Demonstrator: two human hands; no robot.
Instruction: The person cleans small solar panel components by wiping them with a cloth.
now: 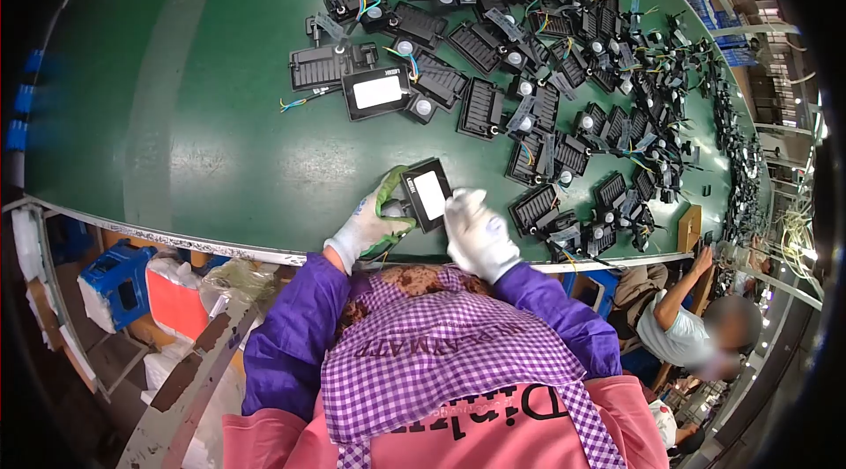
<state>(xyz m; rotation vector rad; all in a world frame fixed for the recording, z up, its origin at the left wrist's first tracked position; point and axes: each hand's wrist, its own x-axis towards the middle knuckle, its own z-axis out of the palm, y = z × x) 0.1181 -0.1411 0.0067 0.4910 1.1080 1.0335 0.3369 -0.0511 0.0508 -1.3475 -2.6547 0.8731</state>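
Note:
My left hand (374, 224), in a white glove with green fingers, grips a small black floodlight (429, 196) by its left side. The lamp is tilted, its white front panel turned up towards me. My right hand (480, 235), in a white glove, is against the right edge of that panel with its fingers curled in. Whether a white cloth or only the glove is at those fingertips I cannot make out. Beyond my hands another floodlight (377, 93) lies face up against others that show their ribbed backs, round white sensors and coloured wires.
Many more black floodlights (480, 46) cover the right side of the green table (220, 116). A small wooden box (690, 227) stands near the front edge. A co-worker (674, 323) sits at the right. Below the table at left are a blue stool (119, 284) and bags.

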